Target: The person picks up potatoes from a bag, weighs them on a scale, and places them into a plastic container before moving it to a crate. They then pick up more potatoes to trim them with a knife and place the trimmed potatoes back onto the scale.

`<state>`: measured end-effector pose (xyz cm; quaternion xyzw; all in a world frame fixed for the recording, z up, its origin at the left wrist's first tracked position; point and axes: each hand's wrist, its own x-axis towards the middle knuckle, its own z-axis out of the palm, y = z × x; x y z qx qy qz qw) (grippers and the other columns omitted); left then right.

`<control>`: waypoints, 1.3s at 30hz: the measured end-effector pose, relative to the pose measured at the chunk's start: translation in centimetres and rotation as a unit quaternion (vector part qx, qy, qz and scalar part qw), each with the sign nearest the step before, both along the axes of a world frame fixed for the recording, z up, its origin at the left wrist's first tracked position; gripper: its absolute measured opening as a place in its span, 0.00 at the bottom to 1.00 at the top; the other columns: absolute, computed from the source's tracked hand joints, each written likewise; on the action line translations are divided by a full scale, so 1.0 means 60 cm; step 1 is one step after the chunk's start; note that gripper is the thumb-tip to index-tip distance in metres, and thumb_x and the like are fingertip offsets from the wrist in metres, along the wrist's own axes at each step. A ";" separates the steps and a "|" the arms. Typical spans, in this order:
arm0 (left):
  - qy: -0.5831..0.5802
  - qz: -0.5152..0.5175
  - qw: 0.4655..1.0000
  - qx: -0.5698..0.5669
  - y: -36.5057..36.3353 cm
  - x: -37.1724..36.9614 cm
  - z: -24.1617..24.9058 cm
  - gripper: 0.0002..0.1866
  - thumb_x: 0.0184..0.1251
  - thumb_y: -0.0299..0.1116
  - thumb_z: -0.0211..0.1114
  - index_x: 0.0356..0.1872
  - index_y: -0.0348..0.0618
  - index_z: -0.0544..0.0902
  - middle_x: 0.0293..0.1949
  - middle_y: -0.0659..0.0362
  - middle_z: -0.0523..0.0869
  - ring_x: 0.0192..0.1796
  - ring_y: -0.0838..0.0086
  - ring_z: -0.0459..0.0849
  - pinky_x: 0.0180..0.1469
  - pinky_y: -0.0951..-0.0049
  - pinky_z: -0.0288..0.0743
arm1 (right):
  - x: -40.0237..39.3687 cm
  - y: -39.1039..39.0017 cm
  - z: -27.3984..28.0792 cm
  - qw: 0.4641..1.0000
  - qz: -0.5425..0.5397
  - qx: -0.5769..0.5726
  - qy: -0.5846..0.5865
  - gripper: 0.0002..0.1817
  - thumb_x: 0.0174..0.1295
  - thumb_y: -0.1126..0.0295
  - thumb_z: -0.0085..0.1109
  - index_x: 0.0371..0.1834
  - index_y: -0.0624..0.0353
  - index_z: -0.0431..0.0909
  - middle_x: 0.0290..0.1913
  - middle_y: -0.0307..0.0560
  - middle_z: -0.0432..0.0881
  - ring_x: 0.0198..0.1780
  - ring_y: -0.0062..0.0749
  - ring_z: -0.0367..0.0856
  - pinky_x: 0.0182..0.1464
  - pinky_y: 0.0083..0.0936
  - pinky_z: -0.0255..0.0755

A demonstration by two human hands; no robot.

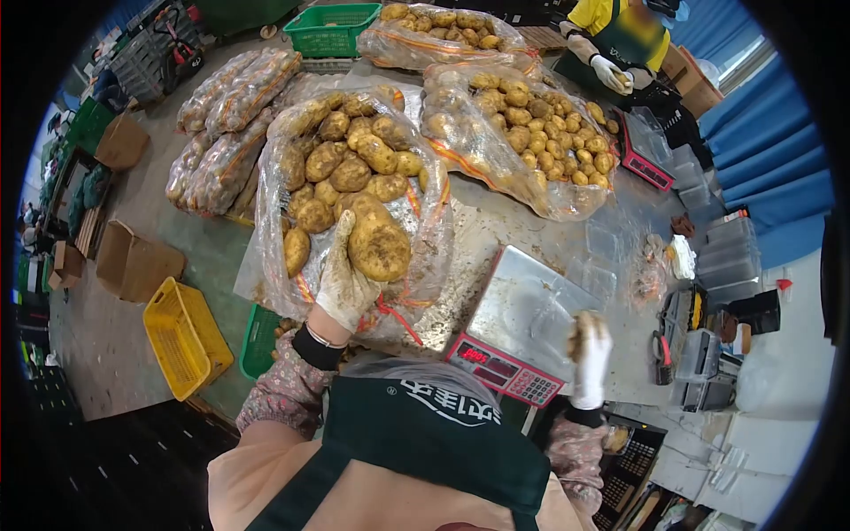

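My left hand [345, 288], in a soiled white glove, grips a large earth-stained potato [381, 246] above an open clear plastic bag [257, 265] with many potatoes [350, 173] inside. My right hand [593, 358], also gloved and blurred, is closed beside the right edge of a scale's metal plate [527, 296]. Something brownish shows at its fingers; I cannot make out whether that is a held thing or dirt on the glove. Red digits glow on the scale's pink-edged panel [503, 372].
Another open bag of smaller potatoes [549, 133] lies farther back, with a second scale [642, 159] beside it. Filled sacks [235, 115] are piled at left. A yellow crate [186, 341] and a green basket [258, 341] stand nearby. A co-worker's gloved hands [611, 75] are behind.
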<state>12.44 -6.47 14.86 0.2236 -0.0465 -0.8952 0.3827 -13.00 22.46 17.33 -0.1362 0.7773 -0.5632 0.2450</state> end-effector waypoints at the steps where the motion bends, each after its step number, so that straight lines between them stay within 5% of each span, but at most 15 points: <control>1: 0.024 -0.005 1.000 -0.006 0.001 0.002 0.001 0.23 0.73 0.45 0.58 0.63 0.46 0.72 0.61 0.53 0.78 0.62 0.61 0.78 0.66 0.54 0.73 | 0.034 -0.023 -0.013 0.999 0.049 0.011 0.013 0.09 0.69 0.64 0.56 0.44 0.57 0.79 0.25 0.36 0.79 0.19 0.16 0.70 0.19 0.16 0.63; 4: 0.058 -0.010 0.998 -0.016 0.004 0.005 0.003 0.23 0.73 0.45 0.58 0.63 0.45 0.72 0.60 0.53 0.78 0.61 0.62 0.78 0.65 0.56 0.74 | 0.135 -0.091 -0.021 0.953 0.220 0.013 0.209 0.11 0.67 0.68 0.60 0.48 0.60 0.79 0.28 0.43 0.82 0.24 0.26 0.78 0.27 0.24 0.72; 9: 0.048 0.021 0.999 0.012 0.005 0.012 0.016 0.22 0.73 0.44 0.60 0.61 0.44 0.73 0.58 0.53 0.80 0.60 0.63 0.79 0.63 0.58 0.76 | 0.215 -0.149 -0.020 0.913 0.274 -0.027 0.301 0.15 0.60 0.74 0.65 0.50 0.62 0.77 0.32 0.52 0.82 0.31 0.46 0.82 0.36 0.31 0.76; 14: 0.031 0.070 0.997 0.001 0.006 0.028 0.028 0.22 0.70 0.37 0.64 0.62 0.42 0.73 0.56 0.54 0.81 0.58 0.64 0.81 0.60 0.58 0.79 | 0.226 -0.175 -0.026 0.892 0.248 -0.085 0.369 0.15 0.61 0.76 0.62 0.52 0.63 0.77 0.29 0.50 0.79 0.28 0.38 0.78 0.37 0.27 0.73; 17: 0.037 0.066 0.997 -0.012 0.000 0.033 0.015 0.22 0.71 0.40 0.63 0.61 0.43 0.73 0.56 0.53 0.81 0.58 0.63 0.81 0.61 0.56 0.78 | 0.225 -0.171 -0.019 0.916 0.315 -0.069 0.239 0.13 0.64 0.76 0.59 0.51 0.64 0.77 0.28 0.49 0.80 0.27 0.37 0.80 0.32 0.28 0.73; 19: 0.035 0.067 0.997 -0.010 -0.002 0.033 0.015 0.22 0.71 0.40 0.62 0.61 0.43 0.73 0.56 0.53 0.81 0.58 0.63 0.81 0.60 0.56 0.79 | 0.218 -0.168 -0.021 0.893 0.394 -0.142 -0.164 0.14 0.73 0.68 0.50 0.54 0.64 0.76 0.28 0.45 0.81 0.24 0.24 0.77 0.26 0.20 0.69; 22: 0.035 0.062 0.997 -0.003 -0.005 0.029 0.015 0.21 0.72 0.40 0.62 0.61 0.43 0.73 0.55 0.53 0.82 0.56 0.63 0.82 0.59 0.57 0.79 | 0.210 -0.172 -0.001 0.858 0.420 -0.127 -0.267 0.21 0.77 0.59 0.40 0.56 0.64 0.76 0.27 0.42 0.81 0.19 0.17 0.72 0.21 0.14 0.64; 30: 0.047 0.030 0.998 -0.002 -0.010 0.022 0.008 0.19 0.73 0.42 0.60 0.57 0.43 0.75 0.52 0.54 0.83 0.54 0.64 0.83 0.58 0.58 0.80 | 0.212 -0.180 -0.021 0.859 0.385 -0.114 -0.319 0.21 0.77 0.59 0.40 0.56 0.63 0.76 0.27 0.42 0.81 0.16 0.18 0.71 0.19 0.15 0.64; 33: 0.034 0.028 0.999 0.002 -0.011 0.020 0.008 0.20 0.73 0.43 0.60 0.58 0.43 0.75 0.52 0.54 0.83 0.54 0.64 0.83 0.58 0.58 0.80 | 0.221 -0.180 -0.042 0.917 0.346 -0.053 -0.191 0.16 0.77 0.63 0.43 0.53 0.61 0.78 0.25 0.39 0.80 0.15 0.17 0.69 0.19 0.16 0.63; 35: 0.027 0.024 0.999 0.008 -0.011 0.019 0.010 0.20 0.73 0.43 0.59 0.59 0.43 0.74 0.53 0.53 0.83 0.54 0.64 0.83 0.58 0.58 0.80 | 0.221 -0.179 -0.055 0.936 0.350 -0.040 0.001 0.14 0.76 0.65 0.45 0.50 0.59 0.80 0.22 0.35 0.78 0.15 0.16 0.68 0.18 0.16 0.62; 39: 0.041 0.016 0.999 0.008 -0.010 0.023 0.002 0.21 0.71 0.39 0.63 0.61 0.43 0.74 0.55 0.54 0.82 0.56 0.63 0.82 0.59 0.59 0.78 | 0.226 -0.183 -0.019 0.936 0.348 -0.018 -0.041 0.14 0.76 0.65 0.45 0.49 0.59 0.81 0.20 0.34 0.76 0.15 0.15 0.68 0.18 0.16 0.62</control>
